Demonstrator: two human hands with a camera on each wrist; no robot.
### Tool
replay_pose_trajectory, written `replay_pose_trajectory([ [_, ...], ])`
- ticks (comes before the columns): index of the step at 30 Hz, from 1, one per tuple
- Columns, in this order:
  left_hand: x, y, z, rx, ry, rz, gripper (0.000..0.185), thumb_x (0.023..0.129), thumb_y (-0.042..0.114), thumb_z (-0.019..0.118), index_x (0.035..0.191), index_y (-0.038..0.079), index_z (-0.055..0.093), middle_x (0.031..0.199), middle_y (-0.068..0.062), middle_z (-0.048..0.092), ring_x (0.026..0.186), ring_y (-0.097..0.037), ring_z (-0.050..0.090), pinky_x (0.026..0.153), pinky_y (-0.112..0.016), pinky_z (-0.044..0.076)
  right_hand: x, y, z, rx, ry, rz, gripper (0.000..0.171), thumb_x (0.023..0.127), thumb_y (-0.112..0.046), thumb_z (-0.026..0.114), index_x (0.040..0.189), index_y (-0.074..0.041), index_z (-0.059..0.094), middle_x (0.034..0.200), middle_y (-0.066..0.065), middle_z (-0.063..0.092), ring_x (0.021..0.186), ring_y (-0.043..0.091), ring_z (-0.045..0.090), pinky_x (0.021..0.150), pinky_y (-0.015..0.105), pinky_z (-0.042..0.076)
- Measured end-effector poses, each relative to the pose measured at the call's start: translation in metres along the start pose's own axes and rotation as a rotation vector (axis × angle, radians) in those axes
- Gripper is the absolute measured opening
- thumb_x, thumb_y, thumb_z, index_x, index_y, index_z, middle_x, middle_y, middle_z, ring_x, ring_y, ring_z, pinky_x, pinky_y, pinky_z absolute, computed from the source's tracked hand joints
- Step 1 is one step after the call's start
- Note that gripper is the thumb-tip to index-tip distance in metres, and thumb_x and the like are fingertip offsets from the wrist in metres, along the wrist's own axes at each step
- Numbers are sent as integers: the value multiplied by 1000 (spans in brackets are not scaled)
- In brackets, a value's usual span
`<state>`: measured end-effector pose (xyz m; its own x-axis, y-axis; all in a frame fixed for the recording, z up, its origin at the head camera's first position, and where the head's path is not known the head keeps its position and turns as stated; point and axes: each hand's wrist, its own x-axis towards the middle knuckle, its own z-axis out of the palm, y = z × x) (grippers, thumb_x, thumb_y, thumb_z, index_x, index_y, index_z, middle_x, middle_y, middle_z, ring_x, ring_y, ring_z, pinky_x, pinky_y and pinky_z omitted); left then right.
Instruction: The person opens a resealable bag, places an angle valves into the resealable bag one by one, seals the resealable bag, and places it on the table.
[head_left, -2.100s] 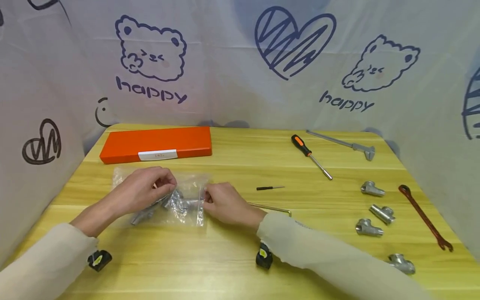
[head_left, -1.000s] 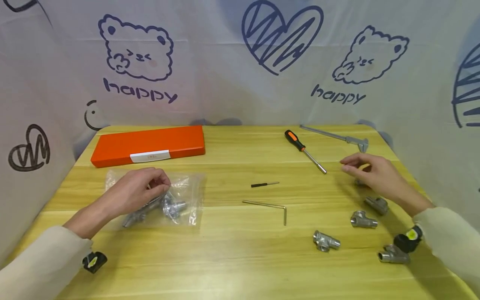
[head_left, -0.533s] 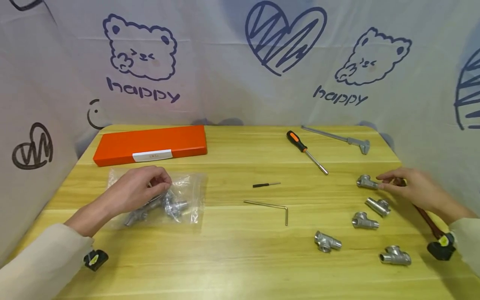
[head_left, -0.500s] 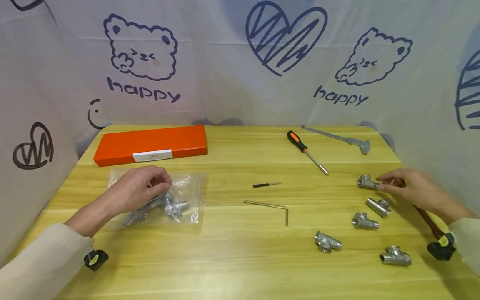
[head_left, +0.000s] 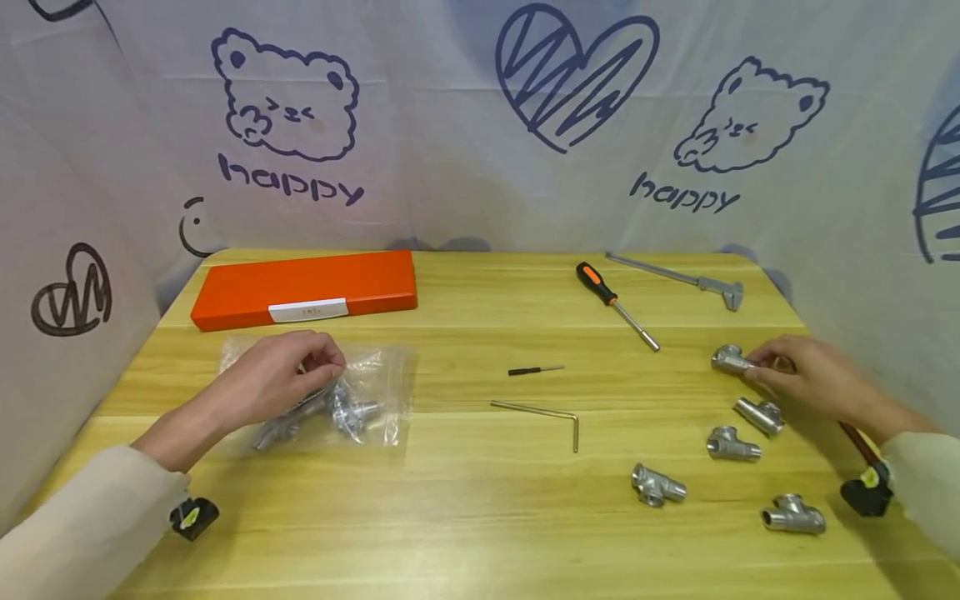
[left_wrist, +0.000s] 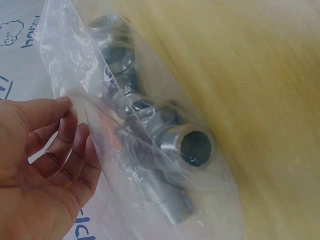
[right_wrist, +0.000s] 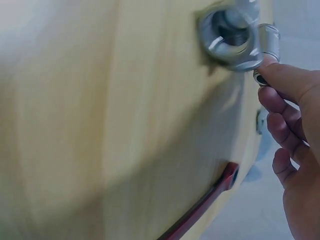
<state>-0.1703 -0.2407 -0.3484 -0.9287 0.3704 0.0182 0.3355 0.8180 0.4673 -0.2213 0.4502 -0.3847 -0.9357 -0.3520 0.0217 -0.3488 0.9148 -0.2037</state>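
My left hand (head_left: 288, 375) pinches the upper edge of a clear plastic zip bag (head_left: 393, 392) between thumb and fingers. Inside the bag lie several metal pipe fittings (left_wrist: 172, 200), partly covered by the hand in the head view. At the right, my right hand (head_left: 817, 379) pinches the narrow end of a metal pipe tee (head_left: 727, 359) between thumb and forefinger. Two more pipe tees lie just in front of it, a nearer one (head_left: 761, 415) and another pipe tee (head_left: 731, 443). Further forward are a pipe tee (head_left: 657, 485) and one at the right (head_left: 793, 514).
An orange box (head_left: 307, 287) with a white label lies at the back left. A screwdriver (head_left: 617, 304) and a caliper (head_left: 678, 279) are at the back right. A small screwdriver (head_left: 536, 370) and a hex key (head_left: 536, 410) lie mid-table. A red wrench (right_wrist: 200, 202) lies beneath my right forearm.
My right hand left the bag and moved to the far right, where it took hold of the rearmost pipe tee. Another pipe tee appeared mid-right on the table. My left hand stayed on the bag.
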Motion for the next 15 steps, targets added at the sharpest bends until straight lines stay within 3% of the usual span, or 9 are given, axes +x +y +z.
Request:
replay_pose_trajectory([
  [6, 1, 0, -1, 1, -3, -2, 6, 106, 16, 72, 109, 14, 77, 96, 4, 73, 86, -14, 63, 80, -35, 55, 13, -24, -13, 37, 97, -44, 19, 104, -20, 76, 117, -6, 79, 101, 0, 76, 85, 1, 58, 72, 30, 51],
  [15, -1, 1, -1, -4, 6, 12, 6, 105, 17, 72, 108, 13, 77, 97, 5, 73, 87, -12, 63, 81, -35, 55, 49, -100, -31, 49, 105, -127, 21, 106, -25, 74, 119, -10, 78, 108, 2, 77, 96, 18, 65, 80, 40, 50],
])
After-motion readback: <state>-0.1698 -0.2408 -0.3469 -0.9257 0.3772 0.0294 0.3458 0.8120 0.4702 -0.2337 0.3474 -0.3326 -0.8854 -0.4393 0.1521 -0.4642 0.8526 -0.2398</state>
